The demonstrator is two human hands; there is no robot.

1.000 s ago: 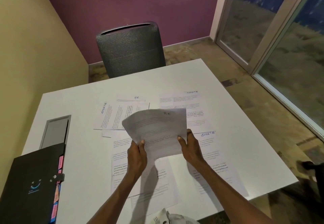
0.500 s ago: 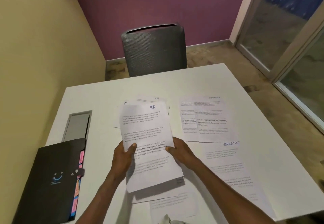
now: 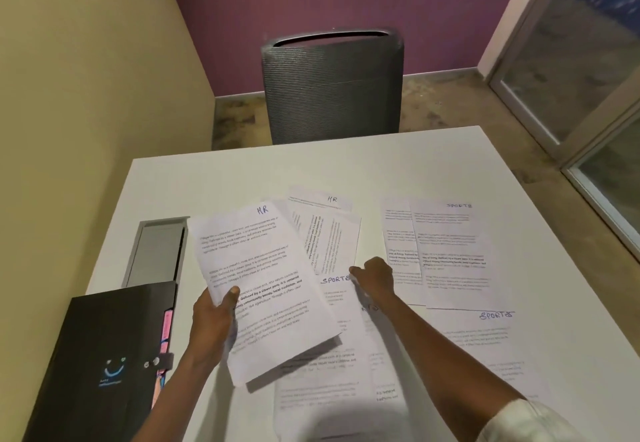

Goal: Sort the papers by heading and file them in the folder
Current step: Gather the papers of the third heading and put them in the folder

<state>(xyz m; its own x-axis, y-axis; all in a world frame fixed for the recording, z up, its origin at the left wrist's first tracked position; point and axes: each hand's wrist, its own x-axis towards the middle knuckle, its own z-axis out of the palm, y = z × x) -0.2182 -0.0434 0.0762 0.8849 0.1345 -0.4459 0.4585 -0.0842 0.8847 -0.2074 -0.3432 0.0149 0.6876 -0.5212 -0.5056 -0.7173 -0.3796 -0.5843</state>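
Note:
My left hand (image 3: 216, 320) holds a small stack of sheets headed HR (image 3: 256, 279) above the table, thumb on top. My right hand (image 3: 374, 277) has let go of that stack and pinches the top corner of a sheet headed SPORTS (image 3: 337, 299) lying on the table. More HR sheets (image 3: 329, 233) lie behind it. Two overlapping SPORTS sheets (image 3: 446, 254) lie at the right, and another SPORTS sheet (image 3: 491, 341) lies near the front right. A black folder (image 3: 100, 365) with pink tabs lies shut at the front left.
The white table (image 3: 242, 175) has a grey cable hatch (image 3: 156, 251) at its left. A grey chair (image 3: 332, 85) stands behind the far edge. A yellow wall runs close along the left, glass doors at the right.
My right hand let go of the HR stack and moved right to the SPORTS sheet. My left hand alone now carries the HR stack, shifted left. The camera has turned left.

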